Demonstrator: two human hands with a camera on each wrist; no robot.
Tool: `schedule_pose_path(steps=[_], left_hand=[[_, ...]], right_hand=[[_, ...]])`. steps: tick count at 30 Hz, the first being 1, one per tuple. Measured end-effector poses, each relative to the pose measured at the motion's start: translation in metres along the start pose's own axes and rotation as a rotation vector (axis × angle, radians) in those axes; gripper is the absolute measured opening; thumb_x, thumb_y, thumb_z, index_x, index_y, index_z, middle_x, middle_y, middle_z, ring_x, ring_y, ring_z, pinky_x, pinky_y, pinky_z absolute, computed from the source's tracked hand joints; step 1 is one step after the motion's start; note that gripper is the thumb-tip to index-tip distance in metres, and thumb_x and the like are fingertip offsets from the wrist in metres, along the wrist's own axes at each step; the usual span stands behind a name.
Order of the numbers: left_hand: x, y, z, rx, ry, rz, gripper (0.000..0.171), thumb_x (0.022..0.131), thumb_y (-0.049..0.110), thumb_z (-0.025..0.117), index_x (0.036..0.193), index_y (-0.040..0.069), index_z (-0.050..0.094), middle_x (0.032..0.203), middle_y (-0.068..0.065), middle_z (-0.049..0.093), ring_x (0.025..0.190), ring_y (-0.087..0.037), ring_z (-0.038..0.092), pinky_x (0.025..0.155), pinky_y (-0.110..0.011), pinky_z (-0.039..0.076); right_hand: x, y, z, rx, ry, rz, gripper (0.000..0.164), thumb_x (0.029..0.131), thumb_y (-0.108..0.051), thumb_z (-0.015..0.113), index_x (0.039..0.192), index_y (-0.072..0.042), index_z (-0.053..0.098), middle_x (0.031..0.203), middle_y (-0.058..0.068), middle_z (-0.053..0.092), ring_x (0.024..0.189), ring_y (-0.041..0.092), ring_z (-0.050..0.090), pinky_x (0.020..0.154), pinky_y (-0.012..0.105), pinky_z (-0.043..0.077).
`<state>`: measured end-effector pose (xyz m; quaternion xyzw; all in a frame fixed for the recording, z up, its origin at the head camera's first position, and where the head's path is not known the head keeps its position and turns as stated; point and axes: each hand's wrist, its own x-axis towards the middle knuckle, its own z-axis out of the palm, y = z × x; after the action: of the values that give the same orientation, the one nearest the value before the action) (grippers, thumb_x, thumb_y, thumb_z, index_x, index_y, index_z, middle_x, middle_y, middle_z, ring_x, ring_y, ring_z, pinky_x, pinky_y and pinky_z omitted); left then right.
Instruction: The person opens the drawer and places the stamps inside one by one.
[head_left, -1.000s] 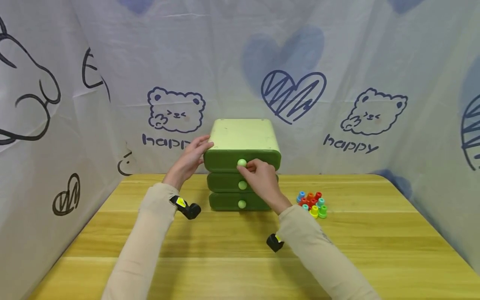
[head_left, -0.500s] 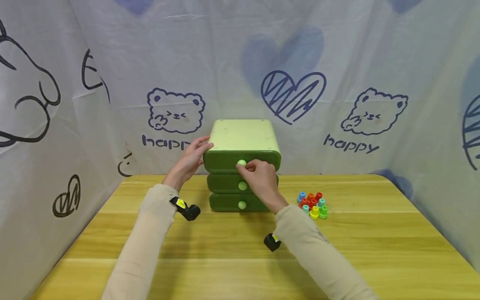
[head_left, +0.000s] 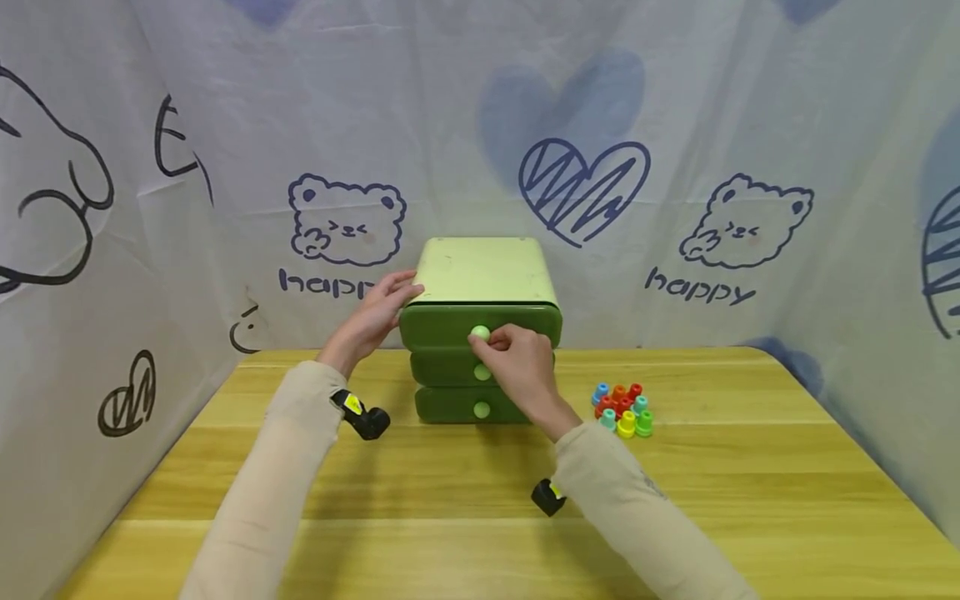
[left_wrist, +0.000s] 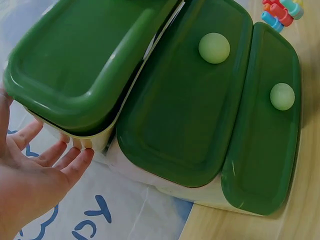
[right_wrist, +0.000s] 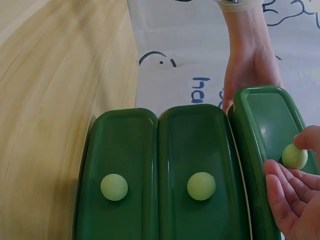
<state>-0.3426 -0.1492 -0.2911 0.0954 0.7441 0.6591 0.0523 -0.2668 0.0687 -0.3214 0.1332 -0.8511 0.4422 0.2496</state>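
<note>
A small three-drawer cabinet [head_left: 487,268] with a pale yellow-green body and dark green fronts stands at the table's back. Its top drawer [head_left: 438,321] juts slightly out of the body; in the left wrist view a narrow dark gap shows behind that drawer's front [left_wrist: 70,65]. Thumb and fingers of my right hand [head_left: 519,365] pinch the drawer's round light-green knob [right_wrist: 294,157]. My left hand [head_left: 372,317] rests against the cabinet's upper left side, its fingers [left_wrist: 79,165] extended along the wall. Below, the middle drawer [right_wrist: 195,145] and bottom drawer [right_wrist: 122,145] sit flush in place.
Several small colourful plastic pegs [head_left: 626,423] stand grouped on the wooden table [head_left: 420,517], right of the cabinet. A printed fabric backdrop [head_left: 465,125] hangs behind the table and along both sides.
The top drawer has come slightly forward toward me, with my right hand pinching its knob throughout. My left hand has stayed at the cabinet's side.
</note>
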Motion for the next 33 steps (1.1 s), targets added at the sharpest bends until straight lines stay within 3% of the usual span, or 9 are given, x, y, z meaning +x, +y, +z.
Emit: schedule_pose_path(steps=[12,33], left_hand=[[-0.001,0.000,-0.003,0.041,-0.045,-0.006,0.064,0.101,0.031,0.050,0.153,0.009,0.020,0.156,-0.016,0.020,0.143,-0.033,0.016,0.115,-0.052,0.013],[0.001,-0.001,-0.004,0.057,-0.064,-0.007,0.066,0.101,0.033,0.048,0.154,0.010,0.017,0.156,-0.016,0.017,0.143,-0.031,0.016,0.115,-0.054,0.014]], right_hand=[[-0.019,-0.005,-0.008,0.061,0.007,-0.038,0.024,0.086,-0.026,0.074,0.078,-0.003,0.072,0.068,0.003,0.067,0.061,0.013,0.061,0.057,0.028,0.052],[-0.053,-0.015,-0.017,0.111,0.026,-0.107,0.020,0.084,-0.022,0.077,0.077,-0.004,0.072,0.069,0.001,0.068,0.061,0.009,0.063,0.056,0.023,0.053]])
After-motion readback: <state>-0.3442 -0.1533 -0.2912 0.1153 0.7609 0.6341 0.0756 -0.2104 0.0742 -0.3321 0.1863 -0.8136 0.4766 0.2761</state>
